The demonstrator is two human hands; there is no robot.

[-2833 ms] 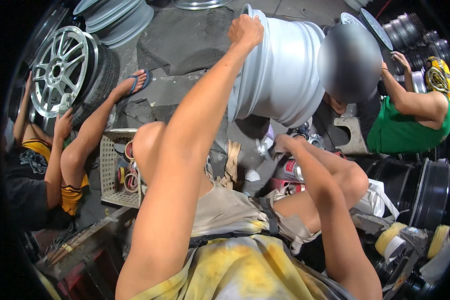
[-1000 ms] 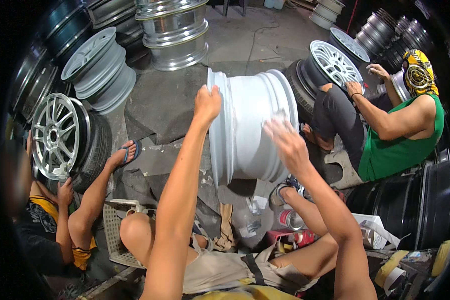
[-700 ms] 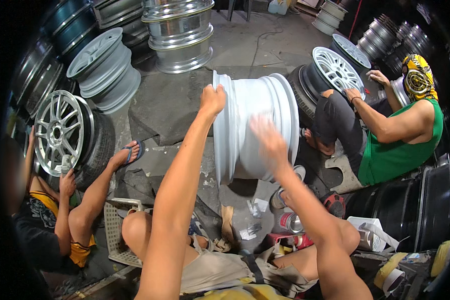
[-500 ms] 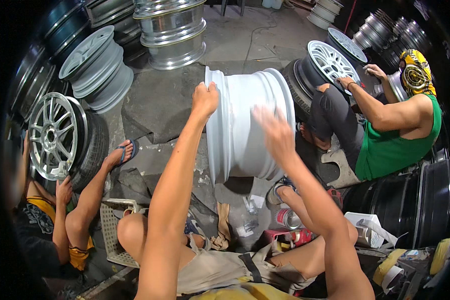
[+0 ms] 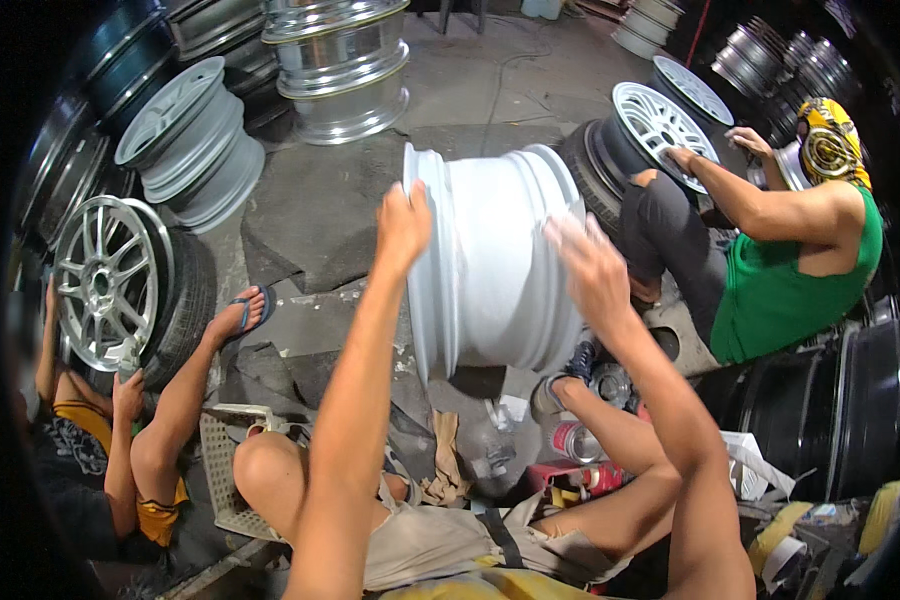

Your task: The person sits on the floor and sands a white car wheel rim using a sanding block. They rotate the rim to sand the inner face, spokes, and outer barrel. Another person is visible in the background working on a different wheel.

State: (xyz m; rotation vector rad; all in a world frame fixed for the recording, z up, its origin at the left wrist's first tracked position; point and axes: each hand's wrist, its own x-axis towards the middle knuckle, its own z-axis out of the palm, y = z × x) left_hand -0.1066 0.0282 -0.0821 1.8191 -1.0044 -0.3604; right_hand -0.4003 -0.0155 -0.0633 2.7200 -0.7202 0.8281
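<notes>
A pale grey wheel rim (image 5: 500, 260) lies on its side in front of me, its smooth barrel facing up. My left hand (image 5: 403, 228) is closed around the upper part of its left flange. Slightly blurred, my right hand (image 5: 592, 268) is at the right flange with its fingers stretched out. Nothing shows in those fingers, though their undersides are hidden. I cannot tell whether the fingertips press on the metal.
At left, a person's hand (image 5: 127, 395) is at a silver spoked wheel (image 5: 105, 280) leaning on a tire. A person in green (image 5: 800, 280) handles a grey wheel (image 5: 660, 130) at right. Stacked rims (image 5: 340, 85) stand behind; a plastic basket (image 5: 232, 470) is by my left knee.
My right hand has moved right, from over the barrel to the right flange. The rim has shifted slightly toward me, with my left hand still on its left flange.
</notes>
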